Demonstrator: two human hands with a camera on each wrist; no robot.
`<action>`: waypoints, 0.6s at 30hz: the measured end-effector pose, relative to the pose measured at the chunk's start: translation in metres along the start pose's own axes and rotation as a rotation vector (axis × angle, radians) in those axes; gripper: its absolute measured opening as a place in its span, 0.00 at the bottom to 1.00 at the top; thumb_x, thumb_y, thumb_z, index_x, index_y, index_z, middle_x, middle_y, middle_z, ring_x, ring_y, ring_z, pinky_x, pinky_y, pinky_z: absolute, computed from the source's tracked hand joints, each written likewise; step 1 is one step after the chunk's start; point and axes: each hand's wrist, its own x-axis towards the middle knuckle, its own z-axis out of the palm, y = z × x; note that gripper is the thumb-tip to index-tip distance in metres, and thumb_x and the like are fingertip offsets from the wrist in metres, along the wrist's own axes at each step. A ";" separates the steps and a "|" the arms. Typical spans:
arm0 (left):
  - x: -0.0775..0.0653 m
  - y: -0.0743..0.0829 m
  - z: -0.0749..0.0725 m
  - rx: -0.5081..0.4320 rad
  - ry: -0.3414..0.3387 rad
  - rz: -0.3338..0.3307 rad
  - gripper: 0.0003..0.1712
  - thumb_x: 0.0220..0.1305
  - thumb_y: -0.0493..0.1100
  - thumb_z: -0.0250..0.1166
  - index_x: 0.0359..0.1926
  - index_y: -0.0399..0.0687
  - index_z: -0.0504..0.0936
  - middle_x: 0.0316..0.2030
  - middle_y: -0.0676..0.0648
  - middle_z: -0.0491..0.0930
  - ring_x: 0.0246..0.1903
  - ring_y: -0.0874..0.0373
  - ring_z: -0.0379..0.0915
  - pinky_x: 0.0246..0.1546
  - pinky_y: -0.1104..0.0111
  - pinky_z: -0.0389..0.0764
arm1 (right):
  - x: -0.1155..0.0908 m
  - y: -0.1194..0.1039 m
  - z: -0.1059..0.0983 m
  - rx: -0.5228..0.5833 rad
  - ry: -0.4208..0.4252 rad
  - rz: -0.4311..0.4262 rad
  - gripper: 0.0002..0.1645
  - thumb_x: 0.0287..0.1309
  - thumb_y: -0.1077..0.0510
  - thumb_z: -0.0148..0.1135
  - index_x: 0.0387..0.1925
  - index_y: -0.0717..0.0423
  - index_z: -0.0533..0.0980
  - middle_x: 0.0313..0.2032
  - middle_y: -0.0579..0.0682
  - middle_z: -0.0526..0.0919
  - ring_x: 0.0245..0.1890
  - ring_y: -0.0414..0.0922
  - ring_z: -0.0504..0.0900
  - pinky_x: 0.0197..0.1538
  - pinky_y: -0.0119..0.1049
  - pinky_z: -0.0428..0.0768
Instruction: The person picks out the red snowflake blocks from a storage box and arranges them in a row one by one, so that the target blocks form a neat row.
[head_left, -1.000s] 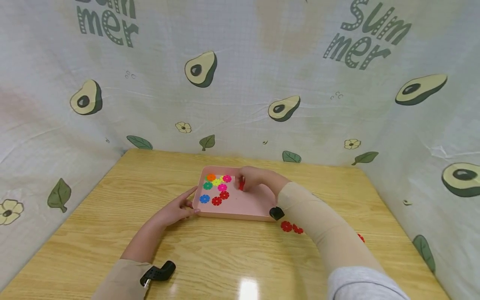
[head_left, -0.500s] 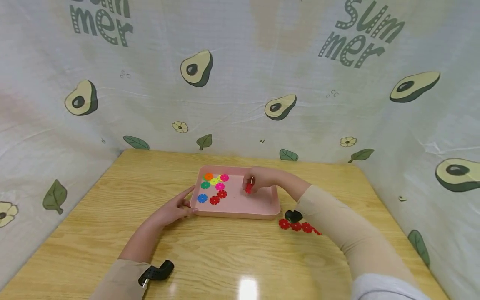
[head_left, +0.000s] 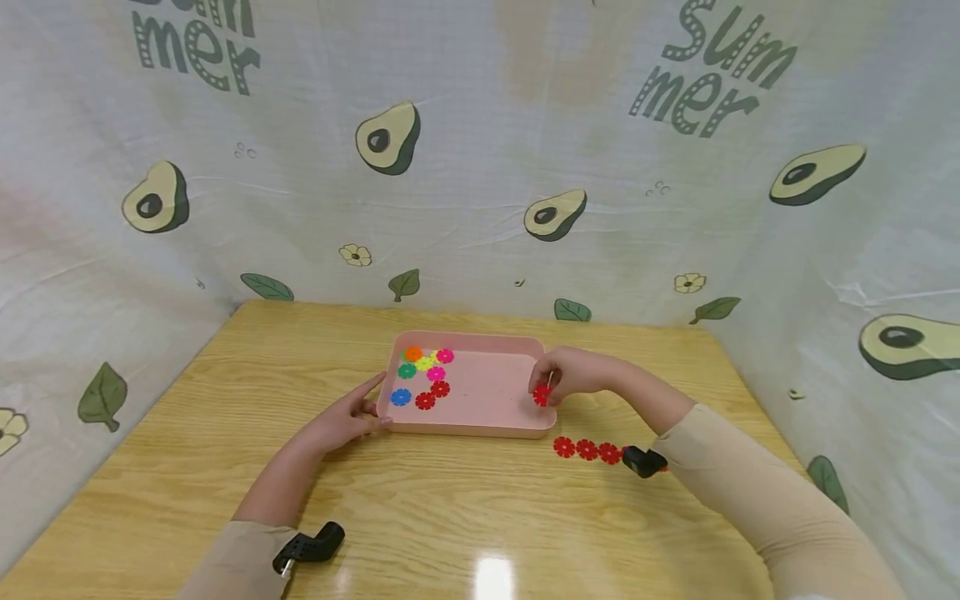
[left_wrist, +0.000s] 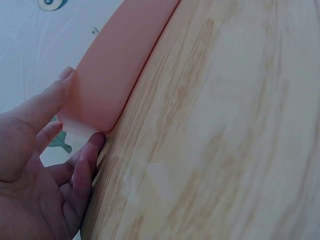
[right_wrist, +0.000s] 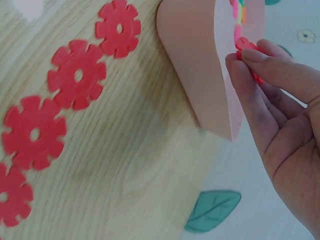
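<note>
A pink tray (head_left: 495, 432) lies on the wooden table with several notched, flower-shaped plastic discs at its left, among them a blue disc (head_left: 401, 397), a green disc (head_left: 407, 371) and an orange disc (head_left: 413, 354). My left hand (head_left: 347, 419) touches the tray's near left corner from outside, thumb and fingers spread against its walls (left_wrist: 107, 75). At the tray's right end, my right hand (head_left: 573, 373) pinches a red notched disc (right_wrist: 246, 46) between thumb and fingertips. Below that hand, several red discs (right_wrist: 77, 75) form a row on the table.
The wooden table (head_left: 420, 508) reaches to a cloth backdrop (head_left: 480, 167) printed with avocados, which encloses the back and sides. A black wrist camera (head_left: 645, 461) on the right forearm hides part of the red row in the head view.
My right hand has moved right across the tray, carrying the red disc from its middle to its right edge. More of the red row shows. My left hand stays at the corner.
</note>
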 end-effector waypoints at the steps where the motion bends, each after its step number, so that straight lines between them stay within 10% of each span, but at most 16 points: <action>1: 0.000 0.000 0.000 -0.001 -0.002 0.002 0.50 0.62 0.45 0.69 0.77 0.48 0.49 0.41 0.40 0.72 0.29 0.53 0.66 0.28 0.68 0.71 | -0.005 0.003 0.000 0.013 0.007 0.011 0.13 0.51 0.71 0.69 0.40 0.60 0.83 0.33 0.46 0.82 0.33 0.44 0.80 0.38 0.39 0.81; 18: 0.000 0.000 0.000 0.004 -0.003 0.001 0.50 0.63 0.44 0.68 0.77 0.49 0.49 0.43 0.39 0.72 0.32 0.51 0.67 0.31 0.68 0.73 | -0.096 0.049 -0.005 0.144 0.128 0.080 0.14 0.52 0.72 0.66 0.43 0.69 0.80 0.33 0.53 0.82 0.32 0.46 0.78 0.38 0.49 0.81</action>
